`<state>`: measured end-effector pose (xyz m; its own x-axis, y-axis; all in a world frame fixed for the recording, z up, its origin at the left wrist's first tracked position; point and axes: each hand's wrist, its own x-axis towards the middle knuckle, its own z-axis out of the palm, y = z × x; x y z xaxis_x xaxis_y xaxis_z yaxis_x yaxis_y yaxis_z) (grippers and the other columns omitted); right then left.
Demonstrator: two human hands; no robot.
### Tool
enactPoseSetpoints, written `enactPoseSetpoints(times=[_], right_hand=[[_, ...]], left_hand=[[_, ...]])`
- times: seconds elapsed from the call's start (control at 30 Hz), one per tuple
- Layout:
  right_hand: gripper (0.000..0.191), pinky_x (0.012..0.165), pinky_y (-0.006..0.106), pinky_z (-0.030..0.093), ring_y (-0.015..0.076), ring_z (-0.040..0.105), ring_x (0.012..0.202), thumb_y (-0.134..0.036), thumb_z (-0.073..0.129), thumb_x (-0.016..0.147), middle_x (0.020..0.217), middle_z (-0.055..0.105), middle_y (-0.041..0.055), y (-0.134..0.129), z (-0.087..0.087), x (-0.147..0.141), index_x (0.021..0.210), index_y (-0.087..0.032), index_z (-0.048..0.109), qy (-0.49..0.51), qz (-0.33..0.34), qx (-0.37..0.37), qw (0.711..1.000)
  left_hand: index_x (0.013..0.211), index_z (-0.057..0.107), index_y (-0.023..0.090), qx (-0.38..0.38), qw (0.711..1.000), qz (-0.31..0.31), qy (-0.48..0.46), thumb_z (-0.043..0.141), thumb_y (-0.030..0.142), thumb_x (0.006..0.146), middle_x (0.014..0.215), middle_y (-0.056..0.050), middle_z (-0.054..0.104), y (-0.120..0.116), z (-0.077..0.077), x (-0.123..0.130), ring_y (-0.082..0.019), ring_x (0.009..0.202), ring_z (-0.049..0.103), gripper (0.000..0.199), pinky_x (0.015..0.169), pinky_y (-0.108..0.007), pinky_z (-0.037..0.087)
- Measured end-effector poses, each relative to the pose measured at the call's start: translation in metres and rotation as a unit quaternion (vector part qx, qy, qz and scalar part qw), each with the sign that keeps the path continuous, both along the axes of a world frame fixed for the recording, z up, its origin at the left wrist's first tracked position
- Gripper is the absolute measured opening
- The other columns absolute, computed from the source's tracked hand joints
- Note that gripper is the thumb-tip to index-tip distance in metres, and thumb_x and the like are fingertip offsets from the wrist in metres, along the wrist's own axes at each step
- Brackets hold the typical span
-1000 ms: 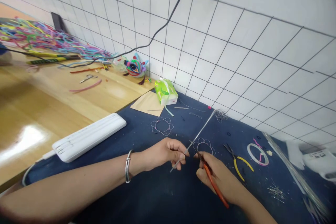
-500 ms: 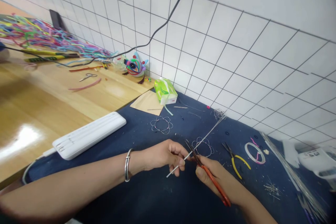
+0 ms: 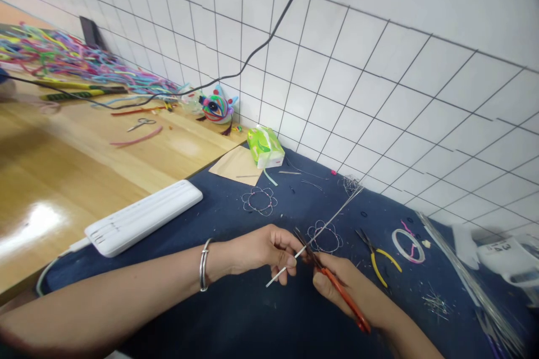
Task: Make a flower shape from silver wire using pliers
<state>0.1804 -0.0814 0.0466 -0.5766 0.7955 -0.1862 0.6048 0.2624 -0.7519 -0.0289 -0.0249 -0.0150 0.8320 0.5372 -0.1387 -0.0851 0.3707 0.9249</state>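
Observation:
Between thumb and fingers, my left hand [image 3: 269, 252] pinches a thin bundle of pale wires [image 3: 330, 221], which slants up toward the wall. Wrapped around red-handled pliers [image 3: 343, 297], my right hand [image 3: 341, 280] keeps their dark jaws at the bundle, just beside my left fingertips. Whether the jaws are fully closed on the wires I cannot tell. Just beyond the pliers lies a flower-shaped wire ring [image 3: 325, 236], partly behind the bundle. A second wire flower [image 3: 260, 201] rests farther left on the dark blue mat [image 3: 236, 325].
Yellow-handled pliers [image 3: 379, 261], a white tape ring [image 3: 408, 245], wire scraps [image 3: 437, 304] and long wires [image 3: 467, 275] lie right. A white power bank [image 3: 145, 216] sits left, a green tissue pack [image 3: 266, 147] near the grid wall, small scissors [image 3: 141, 124] on the wooden table.
The pliers' jaws have spread slightly apart at the bundle. Both hands stay in nearly the same place.

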Motion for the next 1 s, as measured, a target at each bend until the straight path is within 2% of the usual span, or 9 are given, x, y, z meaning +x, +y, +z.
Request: enactPoseSetpoints(times=[0.33, 0.67, 0.87, 1.0], right_hand=[[0.028, 0.056, 0.02, 0.033, 0.0095, 0.037, 0.062, -0.042, 0.044, 0.085, 0.07, 0.042, -0.0022, 0.0011, -0.0027, 0.0015, 0.096, -0.016, 0.05, 0.008, 0.0, -0.013, 1.0], [0.03, 0.061, 0.021, 0.036, 0.0107, 0.043, 0.066, -0.039, 0.045, 0.085, 0.075, 0.048, -0.001, 0.0, 0.0012, -0.0001, 0.104, -0.017, 0.05, 0.012, -0.011, -0.01, 1.0], [0.025, 0.062, 0.022, 0.037, 0.0115, 0.045, 0.067, -0.04, 0.043, 0.086, 0.077, 0.052, -0.0002, -0.002, 0.0043, -0.0035, 0.091, -0.017, 0.054, 0.003, -0.026, 0.007, 1.0], [0.028, 0.063, 0.023, 0.04, 0.0134, 0.049, 0.068, -0.044, 0.045, 0.084, 0.077, 0.055, 0.0009, -0.0037, 0.0053, -0.004, 0.09, -0.019, 0.056, 0.007, -0.046, 0.007, 0.999]], left_hand=[[0.097, 0.061, 0.016, -0.008, 1.0, -0.009, 0.002, 0.065, 0.023, 0.072, 0.073, -0.002, 0.064, 0.0008, -0.0019, -0.0003, -0.011, 0.056, 0.062, 0.027, 0.049, -0.019, 0.044], [0.099, 0.06, 0.017, -0.006, 1.0, -0.018, 0.01, 0.067, 0.025, 0.07, 0.072, -0.002, 0.064, 0.0024, -0.0014, -0.0015, -0.012, 0.056, 0.062, 0.031, 0.048, -0.02, 0.046], [0.098, 0.061, 0.017, -0.006, 1.0, -0.019, 0.016, 0.068, 0.026, 0.069, 0.071, -0.001, 0.065, 0.0033, -0.003, -0.0014, -0.011, 0.055, 0.061, 0.031, 0.049, -0.019, 0.045], [0.099, 0.061, 0.017, -0.002, 1.0, -0.019, 0.015, 0.067, 0.026, 0.069, 0.071, -0.001, 0.065, 0.0033, -0.0035, -0.0011, -0.011, 0.054, 0.061, 0.031, 0.048, -0.019, 0.044]])
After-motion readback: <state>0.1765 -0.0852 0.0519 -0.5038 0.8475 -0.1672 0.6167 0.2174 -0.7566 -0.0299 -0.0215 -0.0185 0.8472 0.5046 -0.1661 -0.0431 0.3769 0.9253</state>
